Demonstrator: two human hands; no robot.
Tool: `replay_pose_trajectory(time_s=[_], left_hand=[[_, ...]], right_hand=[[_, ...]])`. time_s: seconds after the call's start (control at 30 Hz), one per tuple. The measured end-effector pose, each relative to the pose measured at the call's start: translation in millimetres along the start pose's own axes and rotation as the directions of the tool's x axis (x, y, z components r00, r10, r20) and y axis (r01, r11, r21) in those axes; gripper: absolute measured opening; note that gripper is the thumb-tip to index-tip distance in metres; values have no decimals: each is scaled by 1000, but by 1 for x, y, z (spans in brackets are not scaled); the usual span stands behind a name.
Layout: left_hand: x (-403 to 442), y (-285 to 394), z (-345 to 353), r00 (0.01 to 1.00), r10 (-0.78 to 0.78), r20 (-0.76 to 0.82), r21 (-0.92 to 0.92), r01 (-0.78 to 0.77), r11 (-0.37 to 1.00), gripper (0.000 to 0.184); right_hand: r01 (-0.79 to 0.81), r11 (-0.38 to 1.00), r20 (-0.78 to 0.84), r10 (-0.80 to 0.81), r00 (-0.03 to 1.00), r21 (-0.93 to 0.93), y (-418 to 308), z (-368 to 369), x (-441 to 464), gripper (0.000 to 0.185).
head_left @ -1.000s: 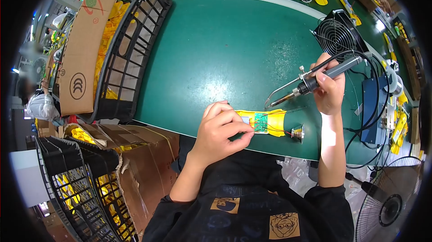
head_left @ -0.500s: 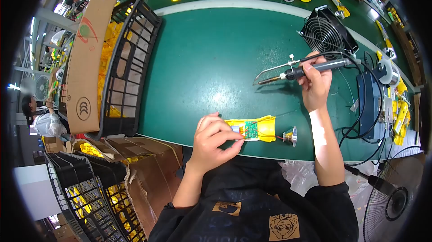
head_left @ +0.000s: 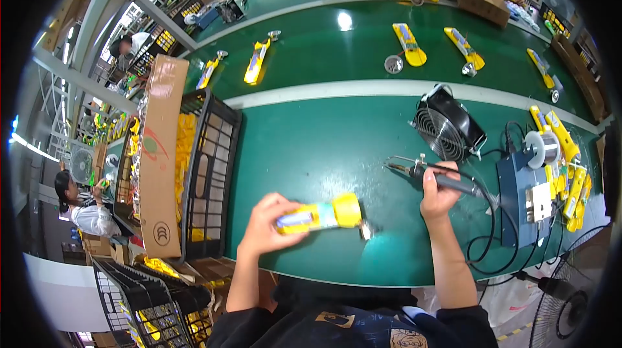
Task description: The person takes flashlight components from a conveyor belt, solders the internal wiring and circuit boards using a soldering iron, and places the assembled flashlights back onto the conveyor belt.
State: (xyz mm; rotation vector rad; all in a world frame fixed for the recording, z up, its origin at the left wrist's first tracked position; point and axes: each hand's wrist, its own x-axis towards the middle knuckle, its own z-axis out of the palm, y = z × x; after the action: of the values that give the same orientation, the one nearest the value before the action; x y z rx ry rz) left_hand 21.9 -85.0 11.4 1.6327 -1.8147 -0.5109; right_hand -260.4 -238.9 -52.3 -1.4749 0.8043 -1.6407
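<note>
My left hand (head_left: 267, 225) is closed round the rear part of a yellow flashlight body (head_left: 346, 211), held above the green mat (head_left: 304, 154). The body is blurred by motion, with a pale circuit board area in its middle. A small silver reflector (head_left: 367, 230) hangs by the wide yellow end. In my right hand (head_left: 440, 194) is a soldering iron (head_left: 457, 185), gripped by its handle. Its tip points left, over the mat, apart from the flashlight.
A black fan (head_left: 448, 124) stands at the back right, left of a blue soldering station (head_left: 512, 199). Yellow housings (head_left: 573, 186) lie at the right. A black crate (head_left: 210, 179) with cardboard (head_left: 162, 160) is at the left. Beyond is a belt (head_left: 311, 50) with flashlight parts. A co-worker (head_left: 91, 209) sits far left.
The view has tilted up, showing more of the belt. My left hand has lifted the yellow body off the mat, and the reflector came along. The iron stays in my right hand.
</note>
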Motion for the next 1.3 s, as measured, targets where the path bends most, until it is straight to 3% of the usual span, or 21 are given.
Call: replay_pose_trajectory(time_s=[0.07, 0.13, 0.27, 0.4, 0.5, 0.57, 0.67, 0.7, 0.73, 0.77, 0.8, 0.83, 0.9, 1.1, 1.2, 1.3], left_hand=[[40, -11, -5, 987, -33, -158, 84, 47, 995, 39], [91, -31, -3, 943, -30, -333, 66, 55, 996, 37], [229, -62, -2, 858, -49, -512, 245, 201, 949, 38], [340, -114, 23, 760, -170, -628, 329, 457, 826, 42], [362, -136, 42, 694, -268, -668, 330, 599, 730, 44], [362, -133, 50, 650, -347, -676, 303, 675, 673, 46], [360, -106, 61, 640, -92, -763, 432, 611, 664, 51], [366, -89, 62, 645, 15, -764, 440, 504, 743, 53], [374, -70, 65, 724, -68, -686, 400, 454, 796, 48], [387, -63, 73, 786, -2, -618, 322, 256, 911, 43], [399, -43, 85, 826, -82, -558, 214, 239, 947, 46], [408, -22, 97, 879, -160, -448, 226, 285, 931, 53], [423, 14, 114, 931, -338, -141, 191, 361, 913, 64], [454, 21, 165, 920, -366, -141, 519, 384, 764, 46], [451, 14, 155, 881, -444, -164, 542, 457, 705, 39], [430, 9, 121, 938, -346, 0, 682, 253, 686, 41]], right_hand=[[98, 995, -99, -99, 990, -15, 4, 1, 3, 7], [33, 999, -102, -33, 994, -8, -5, 0, 8, 7], [185, 961, -63, -201, 978, -207, -1, 0, 13, 9], [95, 977, -59, -108, 992, -191, -8, -4, 13, 9], [38, 986, -124, -59, 991, -159, -4, -5, 12, 10], [117, 965, -87, -140, 986, -233, -6, -6, 16, 11], [130, 956, -52, -148, 988, -264, -11, -1, 17, 12], [155, 946, -45, -175, 984, -284, -9, -1, 17, 12], [182, 936, -35, -201, 979, -302, -7, 0, 16, 12], [175, 938, -29, -192, 981, -300, -7, 0, 16, 12], [169, 939, -23, -184, 983, -298, -8, 0, 15, 12], [168, 940, -15, -180, 984, -297, -9, 0, 16, 12], [178, 936, -15, -192, 981, -302, -9, 0, 17, 11], [172, 936, -38, -192, 981, -306, -5, -1, 17, 11], [140, 946, -47, -161, 986, -292, -5, -1, 15, 11], [148, 949, -42, -166, 985, -278, -3, 0, 15, 11]])
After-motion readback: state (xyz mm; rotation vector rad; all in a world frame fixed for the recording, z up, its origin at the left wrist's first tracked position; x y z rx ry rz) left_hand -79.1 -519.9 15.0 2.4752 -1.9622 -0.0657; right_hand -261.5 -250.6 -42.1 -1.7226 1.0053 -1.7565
